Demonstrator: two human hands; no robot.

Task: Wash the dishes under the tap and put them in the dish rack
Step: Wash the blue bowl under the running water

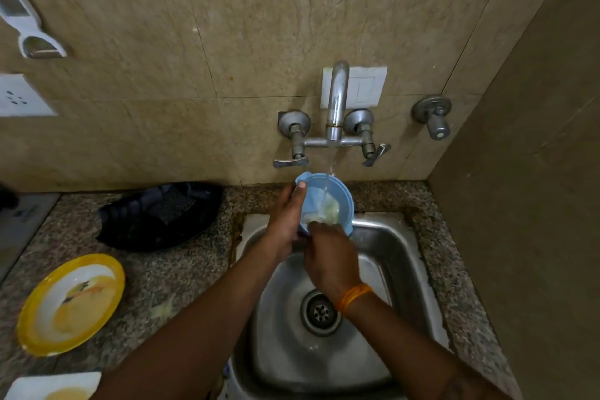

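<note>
A light blue plastic bowl (341,195) is held tilted over the back of the steel sink (402,256), right under the running tap (337,101). Water falls into it onto white foam. My left hand (287,221) grips the bowl's left rim, thumb on the edge. My right hand (331,256) reaches into the bowl from the front, fingers bent inside it and hidden by foam. A black dish rack (156,217) lies on the counter left of the sink. A yellow-rimmed plate (71,302) with orange smears sits further left.
A white square dish (48,386) pokes in at the bottom left corner. Granite counter (181,273) surrounds the sink; a side wall (535,204) closes the right. Two tap levers and a separate valve (433,115) stick out of the tiled back wall.
</note>
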